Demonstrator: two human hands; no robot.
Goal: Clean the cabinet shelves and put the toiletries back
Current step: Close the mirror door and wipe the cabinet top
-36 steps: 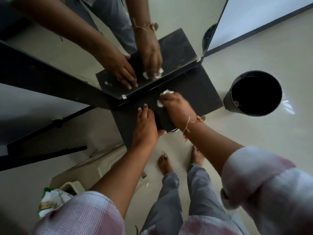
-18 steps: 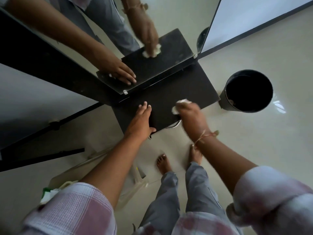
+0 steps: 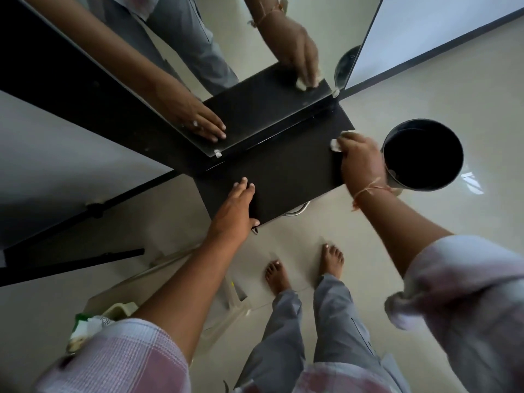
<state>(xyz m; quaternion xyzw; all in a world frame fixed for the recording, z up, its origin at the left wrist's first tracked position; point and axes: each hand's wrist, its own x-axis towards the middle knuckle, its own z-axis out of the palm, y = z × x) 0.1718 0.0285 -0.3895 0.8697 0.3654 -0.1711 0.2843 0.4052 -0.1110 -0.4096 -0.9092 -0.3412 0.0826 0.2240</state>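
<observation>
Pale glossy floor, seen from straight above. Dark shelf juts from the wall under a mirror; the mirror's lower edge runs along the shelf's rear edge and reflects both arms.

Left hand: palm down on the shelf near its front-left corner, fingers straight and together, pointing toward the mirror, thumb hooked over the front edge. Grips nothing. Forearm rises bare from a checked sleeve.

Right hand: at the shelf's rear-right corner, fingers curled round a white crumpled wad, tissue or cloth, cannot tell which. The wad presses on the shelf top just short of the right edge. Thread tied at the wrist.

Edges and room: a wide stretch of shelf top lies between the two hands. A black bin stands on the floor just beside the shelf's right edge, close under the right wrist. Bare feet stand on the floor in front of the shelf.
</observation>
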